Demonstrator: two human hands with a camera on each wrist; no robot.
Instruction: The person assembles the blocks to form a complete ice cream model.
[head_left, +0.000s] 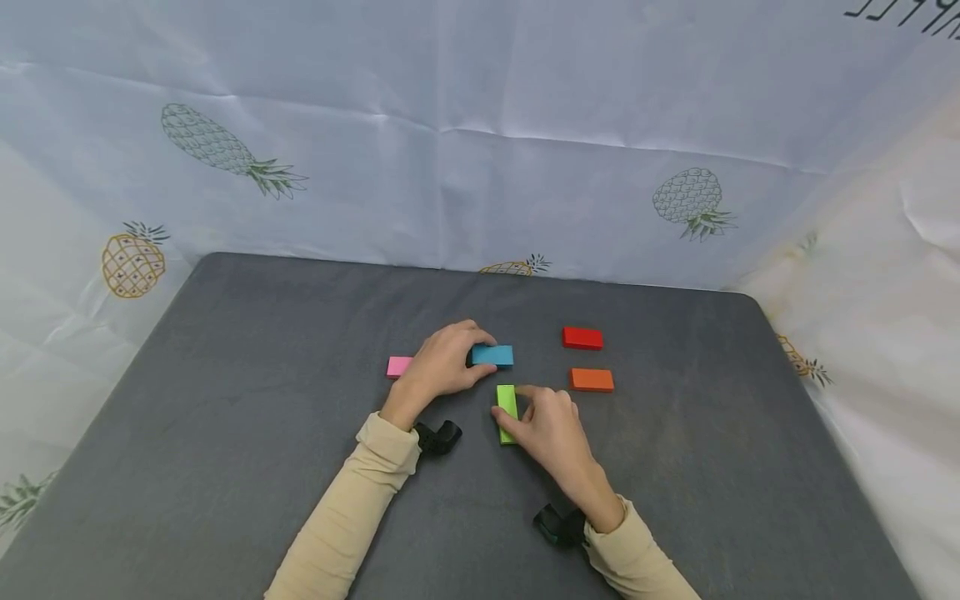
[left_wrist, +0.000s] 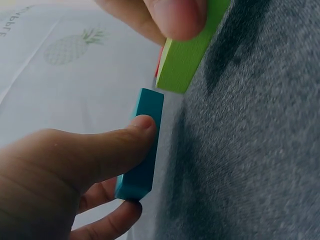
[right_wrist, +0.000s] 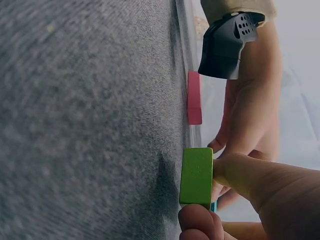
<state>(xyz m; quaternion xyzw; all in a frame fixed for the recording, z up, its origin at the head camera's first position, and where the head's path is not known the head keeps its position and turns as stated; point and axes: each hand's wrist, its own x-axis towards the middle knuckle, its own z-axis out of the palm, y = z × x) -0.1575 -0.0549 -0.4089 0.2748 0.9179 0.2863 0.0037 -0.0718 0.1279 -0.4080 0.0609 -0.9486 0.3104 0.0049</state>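
My left hand (head_left: 444,360) pinches a blue block (head_left: 492,356) between thumb and fingers, the thumb on its near long side in the left wrist view. The right hand (head_left: 553,427) grips a lime-green block (head_left: 507,408) by its two long sides, its length pointing away from me. The green block stands just nearer to me than the blue one, with a small gap between them. Behind the left hand lies a pink block (head_left: 399,367), partly hidden by that hand. In the right wrist view the green block's end face (right_wrist: 196,175) shows between thumb and fingers.
An orange block (head_left: 592,380) and a red block (head_left: 582,337) lie on the right, the red one farther back. All sit on a dark grey cloth-covered table (head_left: 300,333). A pale curtain with pineapple prints (head_left: 555,83) hangs behind the table's far edge.
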